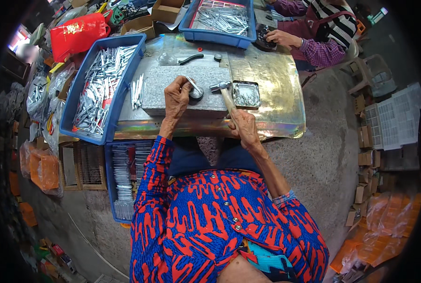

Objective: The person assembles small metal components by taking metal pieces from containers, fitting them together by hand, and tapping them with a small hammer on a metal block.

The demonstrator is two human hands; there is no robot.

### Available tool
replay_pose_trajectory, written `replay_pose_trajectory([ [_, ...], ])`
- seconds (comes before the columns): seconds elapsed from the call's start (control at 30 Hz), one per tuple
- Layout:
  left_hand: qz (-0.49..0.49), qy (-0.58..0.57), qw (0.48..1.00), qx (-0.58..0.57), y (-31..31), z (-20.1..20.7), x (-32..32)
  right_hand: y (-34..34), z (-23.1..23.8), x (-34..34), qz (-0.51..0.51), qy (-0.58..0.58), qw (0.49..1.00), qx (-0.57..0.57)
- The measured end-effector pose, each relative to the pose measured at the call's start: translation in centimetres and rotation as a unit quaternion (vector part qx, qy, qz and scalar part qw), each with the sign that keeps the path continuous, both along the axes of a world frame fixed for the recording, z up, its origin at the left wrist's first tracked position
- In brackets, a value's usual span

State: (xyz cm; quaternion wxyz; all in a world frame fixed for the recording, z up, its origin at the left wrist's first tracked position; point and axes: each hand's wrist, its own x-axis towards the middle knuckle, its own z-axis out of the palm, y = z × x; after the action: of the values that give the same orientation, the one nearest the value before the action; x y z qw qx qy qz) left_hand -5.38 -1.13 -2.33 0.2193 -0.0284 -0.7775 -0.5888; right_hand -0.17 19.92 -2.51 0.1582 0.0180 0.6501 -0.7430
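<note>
A wooden-handled steel hammer [227,98] and a slim silver metal piece [192,84], one in each hand.
From where I stand, the left hand [176,97] pinches the piece over a small round dark block [197,95] on a grey speckled stone slab [161,87]; the right hand [245,126] is wrapped round the handle, the hammer's head right of that pinch.

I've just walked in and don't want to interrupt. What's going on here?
The person's left hand holds a slim metal piece at a small round dark base on a stone slab. The right hand holds a hammer by its handle, its head left of a square tray of small metal parts. A blue bin of metal pieces stands at left. Farther off, right, a co-worker's hand touches a dark object.
</note>
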Motion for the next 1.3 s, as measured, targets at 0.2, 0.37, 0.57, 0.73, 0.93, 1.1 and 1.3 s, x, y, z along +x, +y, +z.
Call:
replay_pose_trajectory([
  [0.2, -0.07, -0.064, 0.966, 0.24, -0.1, 1.7, 0.6, 1.2, 0.0, -0.5, 0.112, 0.148, 0.952, 0.242],
  [0.37, -0.138, -0.135, 0.911, 0.365, 0.4, 2.8, 1.8, 0.5, 2.3, -2.8, 0.049, 0.303, 0.866, 0.396],
  [0.57, -0.2, -0.159, 0.896, 0.362, 2.1, 4.0, 2.7, -4.0, 5.6, -3.9, 0.03, 0.245, 0.968, -0.032],
  [0.73, -0.243, -0.196, 0.865, 0.393, 1.7, 4.1, 3.5, -4.9, 5.3, -4.0, 0.024, 0.236, 0.965, -0.108],
  [0.93, -0.358, -0.271, 0.772, 0.45, 3.2, 5.1, 5.5, -4.1, 6.0, -4.0, 0.059, 0.118, 0.952, -0.276],
  [1.1, -0.393, -0.27, 0.748, 0.462, 3.4, 5.8, 6.0, -4.7, 6.4, -4.2, 0.098, 0.08, 0.943, -0.308],
  [1.3, -0.365, -0.288, 0.786, 0.407, 2.0, 6.7, 6.6, -4.9, 7.0, -4.1, 0.143, 0.053, 0.942, -0.299],
])
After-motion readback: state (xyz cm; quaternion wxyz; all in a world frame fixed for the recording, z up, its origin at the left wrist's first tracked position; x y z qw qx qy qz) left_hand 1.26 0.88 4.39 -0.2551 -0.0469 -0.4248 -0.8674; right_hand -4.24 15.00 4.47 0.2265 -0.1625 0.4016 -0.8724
